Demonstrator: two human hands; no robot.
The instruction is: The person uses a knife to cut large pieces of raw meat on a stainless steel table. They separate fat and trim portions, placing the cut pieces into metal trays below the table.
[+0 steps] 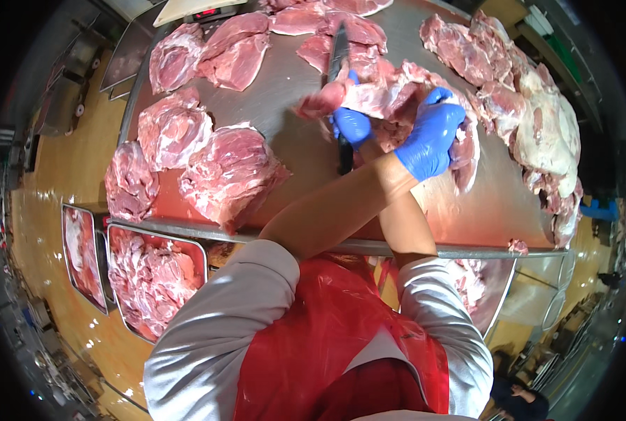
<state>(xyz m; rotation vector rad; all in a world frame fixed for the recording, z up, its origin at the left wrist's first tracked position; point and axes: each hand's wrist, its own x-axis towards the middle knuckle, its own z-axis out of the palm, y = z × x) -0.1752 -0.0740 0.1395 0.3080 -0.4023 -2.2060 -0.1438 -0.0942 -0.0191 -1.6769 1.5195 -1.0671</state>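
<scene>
My left hand (432, 133), blue-gloved, has crossed to the right and grips a long pink and white meat cut (390, 95) with curled fingers. My right hand (355, 126), also gloved, is to its left under my crossed forearm, partly hidden by that meat. It is closed beside a long dark knife (339, 49) whose middle is covered; whether it holds knife or meat I cannot make out. The knife's blade points toward the table's far side. Both hands are over the steel table (271, 119).
Meat slices (232, 56) lie along the back, large cuts (225, 172) at left, and a fatty pile (544, 133) at right. A white board (186, 10) is at back left. Trays of meat (151, 281) stand below the front edge. Another person (523, 400) is at lower right.
</scene>
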